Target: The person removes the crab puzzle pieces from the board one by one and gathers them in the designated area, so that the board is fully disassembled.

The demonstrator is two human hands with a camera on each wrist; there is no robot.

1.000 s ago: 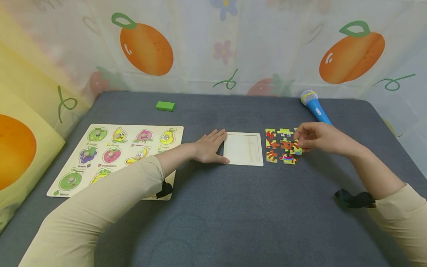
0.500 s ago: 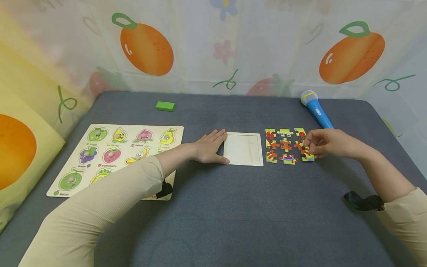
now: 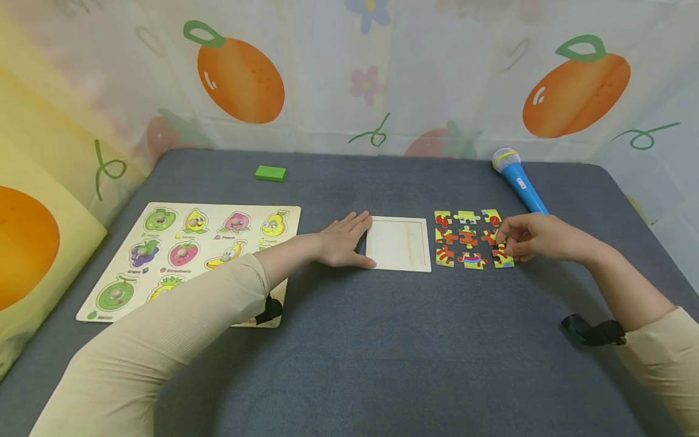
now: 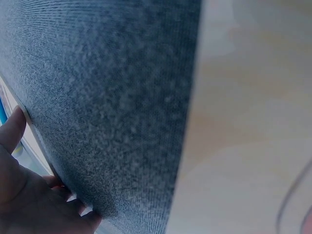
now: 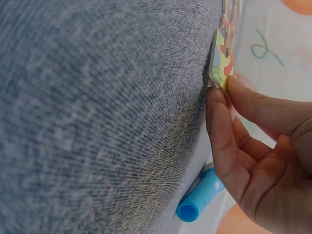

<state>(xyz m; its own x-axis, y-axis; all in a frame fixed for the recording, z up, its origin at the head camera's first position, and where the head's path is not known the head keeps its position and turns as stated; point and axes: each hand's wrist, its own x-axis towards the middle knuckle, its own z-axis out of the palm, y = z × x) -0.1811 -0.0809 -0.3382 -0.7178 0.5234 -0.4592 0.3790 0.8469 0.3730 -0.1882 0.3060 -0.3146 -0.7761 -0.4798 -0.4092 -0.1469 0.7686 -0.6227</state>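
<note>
My right hand [image 3: 537, 235] pinches a yellow and red jigsaw piece [image 3: 503, 258] by its edge between thumb and fingers. In the right wrist view this puzzle piece [image 5: 222, 61] lies low at the cloth, the fingertips at its near corner. It sits at the lower right of a loose grid of several jigsaw pieces [image 3: 467, 237], with small gaps between them. My left hand [image 3: 344, 241] lies with straight, spread fingers along the left edge of a shallow pale wooden puzzle tray [image 3: 398, 244]. Bare wood shows inside the tray's rim. The left wrist view shows the left thumb [image 4: 13, 127] at that edge.
A fruit peg board [image 3: 218, 218] lies under the left forearm. Behind it rests a green block [image 3: 270, 174]. A blue toy microphone [image 3: 521, 182] lies beyond the right hand. Grey cloth [image 3: 404, 346] covers the table, and a fruit-patterned curtain [image 3: 327, 73] hangs at its back edge.
My right hand has moved right with the jigsaw piece, from over the grid's middle to its lower right corner, then shifted slightly. The left hand has stayed still.
</note>
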